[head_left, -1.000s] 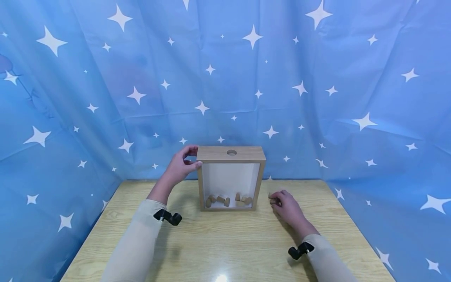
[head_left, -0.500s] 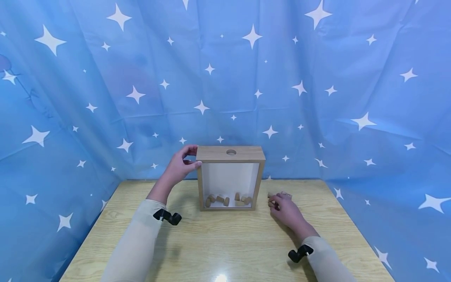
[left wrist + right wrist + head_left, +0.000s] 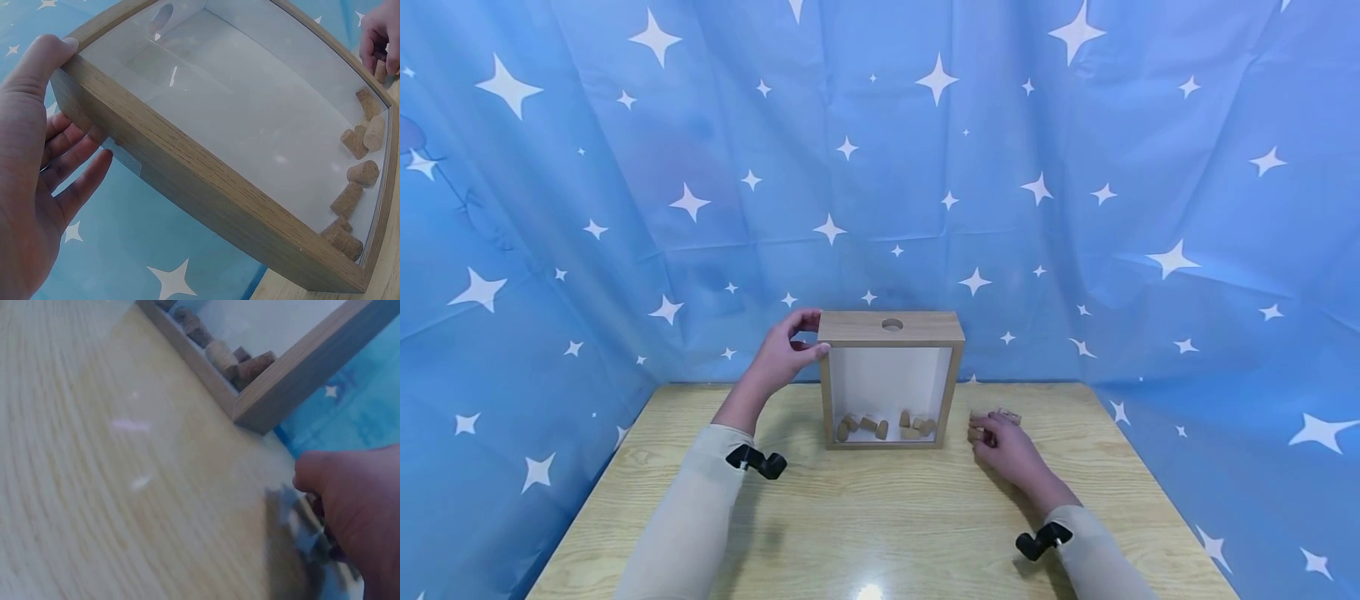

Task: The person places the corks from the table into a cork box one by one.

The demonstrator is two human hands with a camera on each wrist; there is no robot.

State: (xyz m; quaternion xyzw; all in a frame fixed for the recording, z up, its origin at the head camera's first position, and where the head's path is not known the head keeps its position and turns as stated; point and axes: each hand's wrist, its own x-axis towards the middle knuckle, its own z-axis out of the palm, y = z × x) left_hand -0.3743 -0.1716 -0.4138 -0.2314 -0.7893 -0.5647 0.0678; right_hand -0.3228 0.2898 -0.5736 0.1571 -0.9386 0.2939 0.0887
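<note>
My left hand [image 3: 778, 354] holds the upper left corner of a wooden shadow box [image 3: 891, 332], thumb on the front edge and fingers behind. The box stands upright, has a round hole in its top and a clear front. Several cork stoppers [image 3: 362, 173] lie along its bottom inside. To the right of the box, my right hand [image 3: 1011, 454] is low at the table, fingers curled, pinching a cork stopper [image 3: 380, 70]. Beside those fingers sits a small see-through item [image 3: 1011, 415], partly hidden behind the hand. In the right wrist view the fingertips are mostly hidden and blurred.
The light wood table [image 3: 880, 517] reaches back to a blue curtain [image 3: 880, 167] with white stars, which also hangs at both sides. Black camera mounts [image 3: 758, 461] sit on both wrists.
The right hand's fingers have shifted slightly left and lower at the pinched cork, and the see-through item behind them has come into sight. The left hand and the box have stayed put.
</note>
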